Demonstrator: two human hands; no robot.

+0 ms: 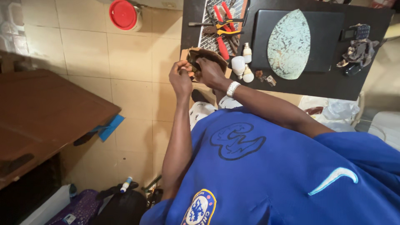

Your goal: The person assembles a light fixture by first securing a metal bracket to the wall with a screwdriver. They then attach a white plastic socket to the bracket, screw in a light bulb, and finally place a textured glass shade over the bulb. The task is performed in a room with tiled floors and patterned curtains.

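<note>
My left hand (180, 77) and my right hand (209, 71) meet at the near-left corner of a black table (333, 83). Both grip a crumpled brown paper packet (203, 54) that lies on a piece of cardboard at the table edge. The left fingers pinch its near side and the right hand, with a white band on the wrist, closes over its middle. What is inside the packet is hidden. Three white light bulbs (241, 66) lie just right of my right hand.
Red-handled pliers (223, 29) and other tools lie on a patterned mat behind the packet. A green oval patterned piece (289, 43) rests on a black flat case, with a small phone (360, 31) beyond. A red-lidded container (124, 14) and a brown wooden table (41, 112) stand on the tiled floor.
</note>
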